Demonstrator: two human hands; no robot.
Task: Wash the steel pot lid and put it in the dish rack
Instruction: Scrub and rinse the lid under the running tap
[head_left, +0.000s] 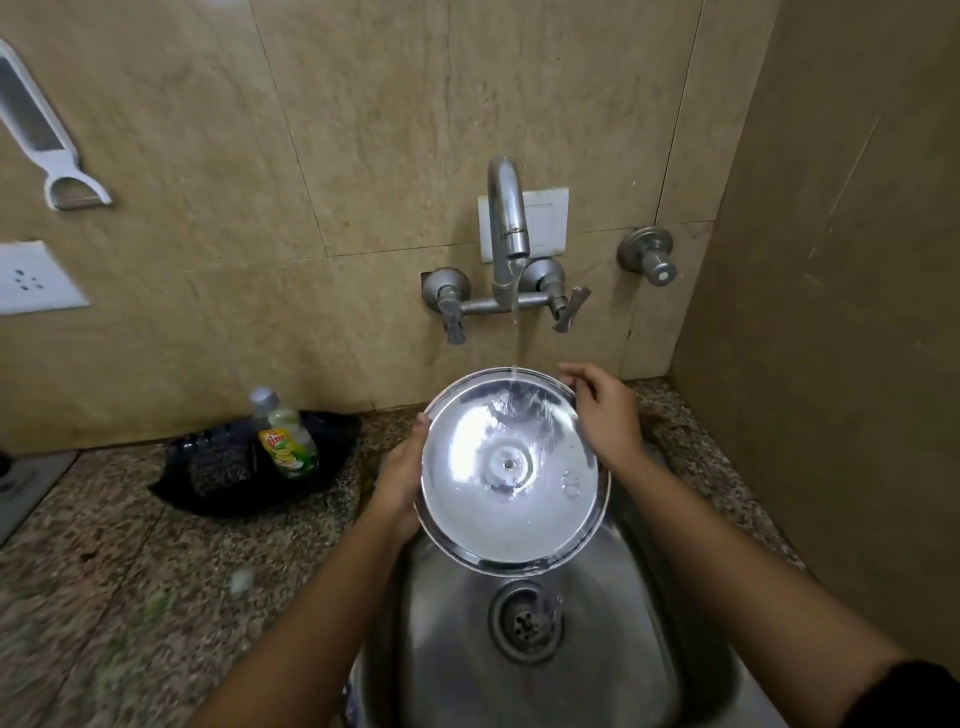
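Head view looks down on a round steel pot lid (511, 470) held over a stainless steel sink basin (613, 649), above its round slotted drain (526, 621). The lid's hollow underside faces up, with a small centre fastener showing, and its near edge tilts down toward the drain. A thin stream of water (515, 327) falls from the curved chrome wall faucet (506, 218) and strikes the far part of the lid, spreading across it. The left hand (400, 486) holds the lid's left rim from beneath, a fingertip hooked over the edge; most of its fingers are hidden behind the metal. The right hand (608, 415) grips the upper right rim, fingers curled over the edge. On the speckled granite counter (104, 545) to the left lies a black tray (171, 491) carrying a clear dish soap bottle with a yellow-green label (285, 434) and a dark scrubbing pad (215, 462). A white-handled peeler (36, 119) hangs on the beige tiled wall (363, 130) above a white socket plate (31, 278). A separate round steel tap knob (647, 254) sits right of the faucet.
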